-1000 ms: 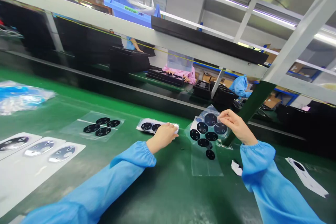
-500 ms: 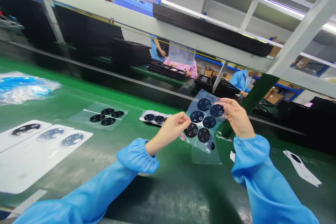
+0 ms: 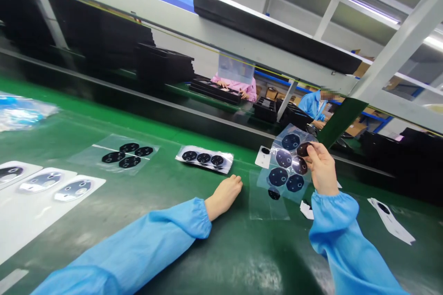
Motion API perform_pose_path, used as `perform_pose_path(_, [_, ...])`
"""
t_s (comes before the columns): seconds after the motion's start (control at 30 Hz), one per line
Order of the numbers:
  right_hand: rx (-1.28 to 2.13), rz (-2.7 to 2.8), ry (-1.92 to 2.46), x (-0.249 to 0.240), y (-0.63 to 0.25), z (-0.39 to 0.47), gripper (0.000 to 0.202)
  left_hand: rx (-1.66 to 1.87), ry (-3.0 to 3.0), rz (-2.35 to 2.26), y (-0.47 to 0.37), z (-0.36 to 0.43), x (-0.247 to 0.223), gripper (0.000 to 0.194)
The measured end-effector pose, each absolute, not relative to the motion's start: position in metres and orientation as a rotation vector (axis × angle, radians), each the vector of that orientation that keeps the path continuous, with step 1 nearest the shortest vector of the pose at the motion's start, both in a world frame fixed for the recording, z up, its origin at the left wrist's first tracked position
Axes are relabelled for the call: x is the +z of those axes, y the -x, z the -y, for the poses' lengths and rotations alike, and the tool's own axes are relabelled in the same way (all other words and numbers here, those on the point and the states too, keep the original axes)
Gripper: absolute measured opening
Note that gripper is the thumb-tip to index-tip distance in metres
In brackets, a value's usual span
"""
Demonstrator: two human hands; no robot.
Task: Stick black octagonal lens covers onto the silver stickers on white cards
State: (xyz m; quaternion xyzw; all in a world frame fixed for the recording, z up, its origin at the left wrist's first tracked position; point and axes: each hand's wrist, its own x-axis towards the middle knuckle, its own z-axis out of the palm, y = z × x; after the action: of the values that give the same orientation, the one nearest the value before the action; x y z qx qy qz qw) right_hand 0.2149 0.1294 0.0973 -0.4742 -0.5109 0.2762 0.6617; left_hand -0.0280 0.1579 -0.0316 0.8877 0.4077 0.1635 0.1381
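Note:
My right hand (image 3: 321,166) is closed on the upper right edge of a clear plastic sheet (image 3: 308,190) and holds it up above the table. Several round black stickers (image 3: 278,176) with small holes cover this sheet. Away from it, low over the green tabletop, is my left hand (image 3: 225,196), its fingers curled together. Its fingertips are partly hidden, so I cannot make out whether anything is in them. Beyond my left hand lies a white strip with three black discs (image 3: 203,158). Under the raised sheet, another clear sheet (image 3: 263,209) lies on the table with a black disc.
To the left are a clear sheet with several black discs (image 3: 129,161), white panels (image 3: 41,207) with round cutouts and a plastic-wrapped bundle (image 3: 24,113). A white piece (image 3: 391,221) lies at right. Behind a rail, people in pink (image 3: 238,86) and blue (image 3: 313,103) clothing work.
My left hand has come off the raised sheet and moved down and left towards the tabletop. My right hand still holds the sheet, now slightly lower. The view has shifted a little to the right.

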Motion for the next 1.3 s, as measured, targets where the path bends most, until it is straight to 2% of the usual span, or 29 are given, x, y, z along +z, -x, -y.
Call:
perform_pose_path(0.2, [0.839,1.186,1.145,0.068,-0.209,-0.142,0.031,0.311,-2.722,-1.367,0.047,-0.158,-0.025,0.03])
perform_pose_path(0.33, [1.062,1.268,1.298,0.017,-0.185,-0.164,0.024,0.28,-2.751,-1.548,0.086,-0.159,-0.019,0.027])
perform_pose_path(0.43, [1.179,1.324,1.449,-0.022,-0.168,-0.182,0.021,0.227,-2.762,-1.617,0.107,-0.155,-0.017,0.01])
perform_pose_path(0.5, [1.188,1.354,1.537,-0.039,-0.162,-0.192,0.021,0.195,-2.77,-1.622,0.113,-0.151,-0.016,0.016])
perform_pose_path(0.67, [1.014,1.453,1.68,-0.054,-0.165,-0.205,0.022,0.154,-2.772,-1.623,0.117,-0.151,-0.011,0.027])
perform_pose_path(0.83, [0.74,1.587,1.722,-0.058,-0.174,-0.202,0.02,0.166,-2.761,-1.664,0.104,-0.177,0.001,0.015])
perform_pose_path(0.93, [0.594,1.655,1.701,-0.062,-0.174,-0.201,0.019,0.194,-2.802,-1.584,0.081,-0.2,0.008,0.028])
perform_pose_path(1.0, [0.52,1.687,1.681,-0.064,-0.173,-0.201,0.019,0.219,-2.831,-1.509,0.063,-0.216,0.012,0.029])
perform_pose_path(1.3, [0.417,1.698,1.594,-0.065,-0.179,-0.199,0.02,0.188,-2.787,-1.274,0.039,-0.264,0.007,0.033])
